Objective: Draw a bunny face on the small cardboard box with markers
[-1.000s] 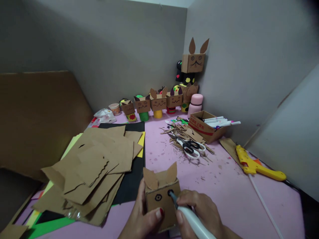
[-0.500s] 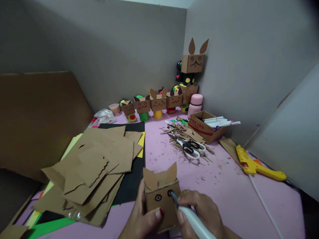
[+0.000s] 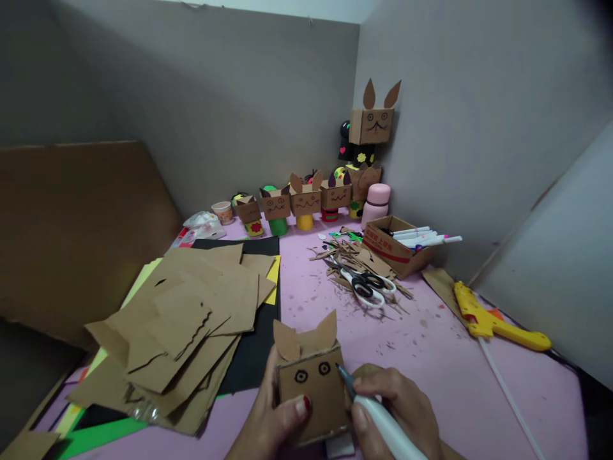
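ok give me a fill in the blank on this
The left hand holds an eared brown cardboard box; the right hand holds a white marker, tip beside a drawn ____.
Black-and-white-handled metal ____ lie on brown cardboard scraps.
A yellow plastic glue gun lies on the pink table's ____ side.
Answers: eye; scissors; right.

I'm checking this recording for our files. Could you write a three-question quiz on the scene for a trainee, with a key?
1. Multiple choice. The right hand holds: A) a ruler; B) a marker; C) a paintbrush.

2. True or false: the eared cardboard box in the left hand shows two drawn eyes.

3. Fill in the missing words: the yellow ____ lies toward the right side of the pink tabletop.

Key: 1. B. 2. True. 3. glue gun.
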Demonstrator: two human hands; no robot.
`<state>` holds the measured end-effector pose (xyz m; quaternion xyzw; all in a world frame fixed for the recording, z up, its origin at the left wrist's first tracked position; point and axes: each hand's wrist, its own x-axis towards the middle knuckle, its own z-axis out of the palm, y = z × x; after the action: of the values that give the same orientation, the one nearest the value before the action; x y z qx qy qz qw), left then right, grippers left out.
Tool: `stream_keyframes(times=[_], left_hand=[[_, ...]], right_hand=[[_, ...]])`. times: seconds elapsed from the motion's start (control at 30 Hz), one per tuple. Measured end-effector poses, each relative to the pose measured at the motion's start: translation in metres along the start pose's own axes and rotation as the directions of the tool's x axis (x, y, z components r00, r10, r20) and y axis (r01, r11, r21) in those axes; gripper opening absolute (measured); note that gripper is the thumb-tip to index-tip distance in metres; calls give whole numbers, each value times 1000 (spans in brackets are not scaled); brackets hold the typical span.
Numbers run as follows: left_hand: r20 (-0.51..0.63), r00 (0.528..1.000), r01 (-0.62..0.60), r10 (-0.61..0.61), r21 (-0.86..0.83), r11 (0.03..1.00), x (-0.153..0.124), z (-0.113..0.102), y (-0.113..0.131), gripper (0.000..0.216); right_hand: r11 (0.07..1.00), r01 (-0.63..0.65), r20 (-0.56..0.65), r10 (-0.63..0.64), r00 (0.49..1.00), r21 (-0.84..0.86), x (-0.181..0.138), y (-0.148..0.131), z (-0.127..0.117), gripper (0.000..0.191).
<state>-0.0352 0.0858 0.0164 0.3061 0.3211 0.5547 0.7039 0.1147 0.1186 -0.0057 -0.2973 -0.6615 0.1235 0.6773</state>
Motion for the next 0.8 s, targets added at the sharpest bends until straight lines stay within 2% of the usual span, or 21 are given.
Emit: stream_keyframes(times=[0.27,0.37,0.43,0.57,0.67,0.8], left_hand=[[7,1000,8,-8,-57,998,-1,-4,-1,86],[-21,1000,-3,3,-13,1000,-1,-2,0,90],[-63,997,-39,43,60,997,-2,-1,1,96],[-159,966,-157,205,269,950,1,-5,4,101],[-122,964,-177,234,359,917,5,-13,3,103],[-65,974,-176,217,381,908,7,-22,-1,107]], right_hand=[[998,46,74,-43,996,-41,1,4,-7,7],[998,56,67,-53,996,-37,3,3,-8,8],[1000,18,67,-17,998,-6,5,1,-8,10],[995,-99,54,99,994,9,8,-3,-9,11],[987,-161,62,162,985,-9,7,-3,-8,10],[975,-222,55,221,974,5,4,0,-9,13]])
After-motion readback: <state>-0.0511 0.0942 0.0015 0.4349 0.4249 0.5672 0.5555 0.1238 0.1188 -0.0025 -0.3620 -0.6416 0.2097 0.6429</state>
